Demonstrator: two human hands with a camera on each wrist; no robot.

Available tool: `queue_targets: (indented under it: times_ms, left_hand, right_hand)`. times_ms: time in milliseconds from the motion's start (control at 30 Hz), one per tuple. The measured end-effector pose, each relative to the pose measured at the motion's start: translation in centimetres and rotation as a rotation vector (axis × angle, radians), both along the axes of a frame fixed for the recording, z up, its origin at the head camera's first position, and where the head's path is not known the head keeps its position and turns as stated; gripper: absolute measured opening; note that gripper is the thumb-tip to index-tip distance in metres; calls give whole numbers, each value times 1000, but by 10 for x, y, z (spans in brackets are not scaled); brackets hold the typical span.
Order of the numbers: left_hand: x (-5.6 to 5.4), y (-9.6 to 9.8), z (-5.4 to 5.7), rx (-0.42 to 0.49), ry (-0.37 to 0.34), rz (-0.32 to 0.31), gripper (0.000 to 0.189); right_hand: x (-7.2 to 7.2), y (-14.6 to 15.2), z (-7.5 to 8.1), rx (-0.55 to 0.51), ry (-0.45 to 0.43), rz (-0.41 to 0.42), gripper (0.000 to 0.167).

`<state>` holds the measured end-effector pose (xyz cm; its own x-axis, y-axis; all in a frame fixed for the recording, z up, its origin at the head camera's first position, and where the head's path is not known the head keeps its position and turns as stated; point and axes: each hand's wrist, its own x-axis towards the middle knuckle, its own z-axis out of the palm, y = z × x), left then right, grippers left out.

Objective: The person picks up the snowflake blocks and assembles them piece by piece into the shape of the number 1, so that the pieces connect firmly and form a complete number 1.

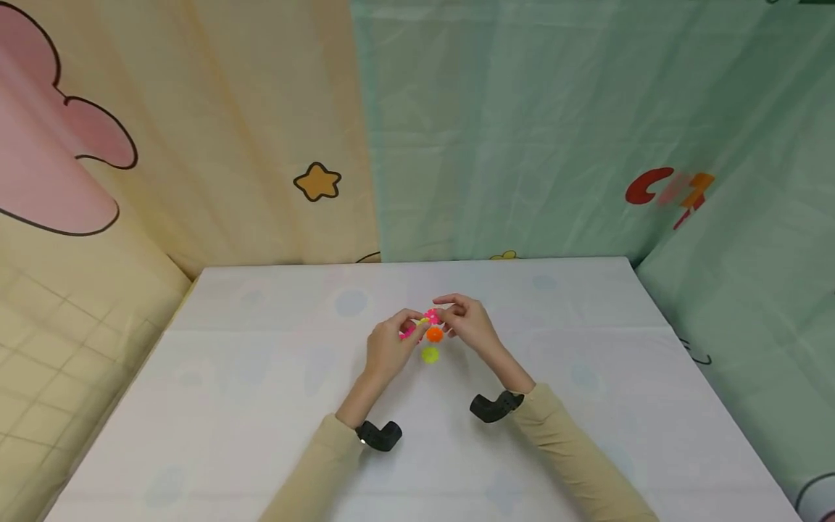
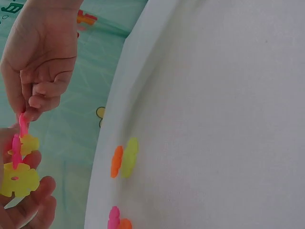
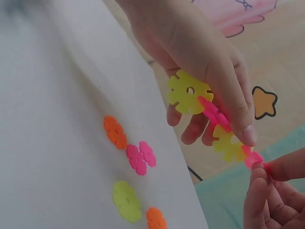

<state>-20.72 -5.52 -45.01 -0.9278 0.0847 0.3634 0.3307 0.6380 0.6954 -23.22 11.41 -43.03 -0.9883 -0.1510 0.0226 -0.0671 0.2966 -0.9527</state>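
Observation:
Linked snowflake building discs form a short chain, alternating yellow (image 3: 189, 93) and pink (image 3: 215, 114), with notched rims and small centre holes. My left hand (image 1: 386, 349) grips this chain between thumb and fingers, as the right wrist view shows. At the chain's far end sits a pink disc (image 3: 251, 156), its edge pinched by the thumb and forefinger of my right hand (image 1: 475, 328). The two hands are close together above the table, fingertips almost meeting. Just under them in the head view lie an orange disc (image 1: 435, 334) and a yellow-green disc (image 1: 430, 354).
Loose discs lie on the white-covered table (image 1: 261, 406): in the right wrist view, an orange one (image 3: 115, 132), pink ones (image 3: 137, 160), a yellow-green one (image 3: 127, 201) and another orange one (image 3: 157, 219). Printed curtains (image 1: 522, 130) hang behind the table and at its sides.

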Motion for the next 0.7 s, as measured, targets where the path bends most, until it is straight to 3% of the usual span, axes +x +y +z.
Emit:
queue_targets:
  times_ms: [200,367,700]
  left_hand:
    - [-4,-4,4,-104,10,-7,27]
    - [-7,-4,2,-123,65,-5,26]
    - [-5,-12,-3,-23,67,34,25]
  right_hand:
    - [-2,-2,3,-7,-25,21,28]
    - [-3,-4,3,12,-1,12,26]
    - [-6,-9,-3,-22,38,28,25]
